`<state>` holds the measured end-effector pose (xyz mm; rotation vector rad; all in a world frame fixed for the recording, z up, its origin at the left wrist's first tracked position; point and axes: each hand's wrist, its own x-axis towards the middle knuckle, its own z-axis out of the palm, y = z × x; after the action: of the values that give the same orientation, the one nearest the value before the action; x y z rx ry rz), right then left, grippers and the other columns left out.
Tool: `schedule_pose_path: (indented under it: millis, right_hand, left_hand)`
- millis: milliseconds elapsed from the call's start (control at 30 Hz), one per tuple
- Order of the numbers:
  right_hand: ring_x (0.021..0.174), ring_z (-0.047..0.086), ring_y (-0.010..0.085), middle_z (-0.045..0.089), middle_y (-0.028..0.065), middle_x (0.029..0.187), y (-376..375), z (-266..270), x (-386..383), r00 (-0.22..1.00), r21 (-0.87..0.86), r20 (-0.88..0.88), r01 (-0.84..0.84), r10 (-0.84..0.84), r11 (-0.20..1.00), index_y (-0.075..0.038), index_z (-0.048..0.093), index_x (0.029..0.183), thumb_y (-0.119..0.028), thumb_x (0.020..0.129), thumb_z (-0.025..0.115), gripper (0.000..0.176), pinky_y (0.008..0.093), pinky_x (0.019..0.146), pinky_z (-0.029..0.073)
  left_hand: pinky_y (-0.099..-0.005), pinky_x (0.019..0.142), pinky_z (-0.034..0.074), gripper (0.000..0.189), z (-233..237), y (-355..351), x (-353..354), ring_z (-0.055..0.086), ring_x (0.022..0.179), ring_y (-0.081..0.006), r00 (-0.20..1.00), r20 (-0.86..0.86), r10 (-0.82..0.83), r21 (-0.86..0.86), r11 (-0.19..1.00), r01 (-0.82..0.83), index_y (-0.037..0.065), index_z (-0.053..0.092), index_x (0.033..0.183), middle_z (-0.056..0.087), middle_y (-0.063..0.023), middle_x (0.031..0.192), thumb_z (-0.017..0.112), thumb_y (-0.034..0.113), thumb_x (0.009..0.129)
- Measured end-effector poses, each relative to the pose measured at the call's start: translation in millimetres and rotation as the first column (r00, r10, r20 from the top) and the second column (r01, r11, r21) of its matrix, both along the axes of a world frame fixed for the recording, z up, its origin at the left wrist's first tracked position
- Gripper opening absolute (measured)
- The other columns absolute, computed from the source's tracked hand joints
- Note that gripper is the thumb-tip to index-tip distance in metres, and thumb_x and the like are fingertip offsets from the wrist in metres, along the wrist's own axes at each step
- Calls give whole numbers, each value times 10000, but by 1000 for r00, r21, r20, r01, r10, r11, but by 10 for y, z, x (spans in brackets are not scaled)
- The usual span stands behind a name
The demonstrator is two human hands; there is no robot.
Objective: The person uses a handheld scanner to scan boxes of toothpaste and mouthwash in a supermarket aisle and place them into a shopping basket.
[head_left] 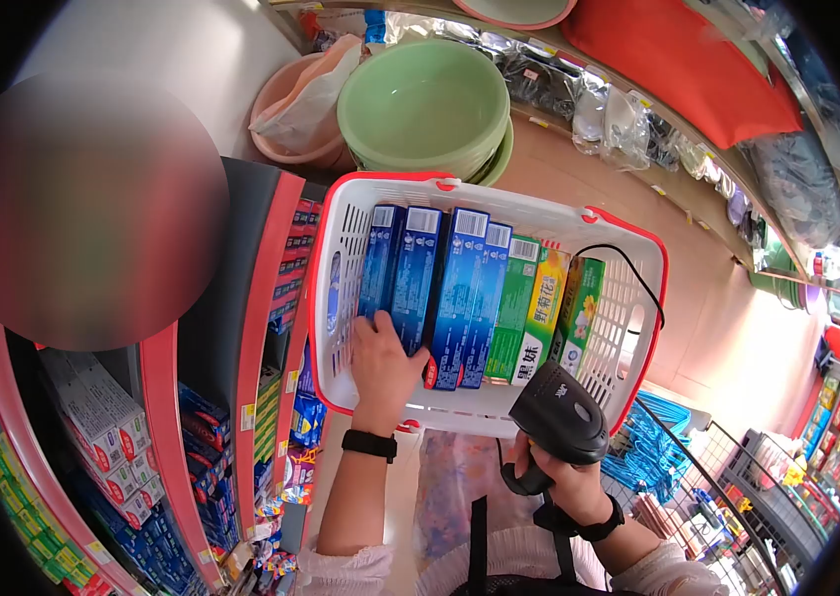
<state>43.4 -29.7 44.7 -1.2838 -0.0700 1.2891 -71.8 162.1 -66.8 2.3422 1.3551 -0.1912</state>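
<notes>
A white basket with a red rim [646,238] holds a row of upright boxes. Blue boxes [465,298] stand at its left and middle, then a green box [513,313], a yellow and white box [545,298] and another green box [584,303]. My left hand [383,363] reaches over the near side, its fingers spread on the lower ends of the left blue boxes. In my right hand [571,485] is a black barcode scanner [561,412], its head over the basket's near right edge.
Red-edged shelves with stacked boxes [102,427] line the left. Green basins [425,104] and a pink bin [286,119] stand beyond the basket. Blue hangers [653,452] lie in a wire rack at the right. Shelves with bagged goods [614,114] curve along the top right.
</notes>
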Motion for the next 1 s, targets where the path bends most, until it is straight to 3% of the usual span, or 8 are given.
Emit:
schedule_pose_path:
  millis: [267,367,467,667,733,867,967,1000]
  right_hand:
    - [621,563,148,581,87,775,113,-56,90,998,-5,54,-31,32,999,-15,496,1149,-140,843,564,337,296,639,455]
    - [619,560,147,583,90,780,162,-88,89,998,14,63,-7,6,1000,-12,495,1150,-141,848,561,335,279,616,445]
    - [623,562,145,585,94,784,197,-80,97,996,-5,89,3,-3,1000,-11,491,1161,-143,855,557,340,270,604,445]
    - [629,569,144,587,97,787,235,-75,144,996,-10,93,11,-10,1000,-17,495,1151,-140,856,564,327,270,601,452]
    - [631,568,139,588,91,793,271,-45,190,993,-28,114,-2,6,1000,-18,509,1123,-134,857,564,296,269,609,453]
    - [650,573,128,588,78,827,348,-45,332,983,-37,160,-83,88,996,-22,532,1104,-106,854,561,266,269,636,457]
    - [712,594,113,602,51,855,468,-25,417,994,51,85,-75,71,996,4,528,1093,3,839,588,262,263,634,485]
    - [705,583,111,596,47,850,518,1,423,992,48,95,-91,86,995,1,522,1105,-10,846,582,266,263,630,478]
  left_hand:
    - [-470,778,459,622,32,-11,-13,512,923,-458,981,157,112,-197,977,-80,-20,319,1115,455,-251,979,726,107,661]
    - [-460,793,458,618,31,38,-94,528,933,-453,982,182,51,-320,947,10,-38,296,1114,465,-262,991,717,112,688]
    - [-445,795,457,605,-66,31,-143,553,924,-429,930,365,-43,-406,892,200,-42,276,1102,471,-278,1009,715,115,716]
    - [-377,777,474,698,-280,-6,-123,585,867,-306,930,310,196,-345,935,-82,-19,266,1104,521,-226,998,786,166,676]
    - [-329,749,483,735,-237,-43,-115,589,829,-239,850,375,371,-407,889,-209,-46,322,1129,538,-187,980,818,188,639]
    - [-349,755,484,632,-184,-85,-173,567,843,-261,740,428,518,-480,825,-299,-71,491,1057,505,-171,991,837,165,584]
    - [-340,766,492,645,16,-217,-216,578,866,-248,740,514,433,-319,898,-304,-47,463,1090,510,-163,997,832,107,584]
    - [-320,783,493,623,130,-274,-204,588,886,-226,660,569,491,-396,866,-304,-30,438,1113,529,-160,994,804,52,615]
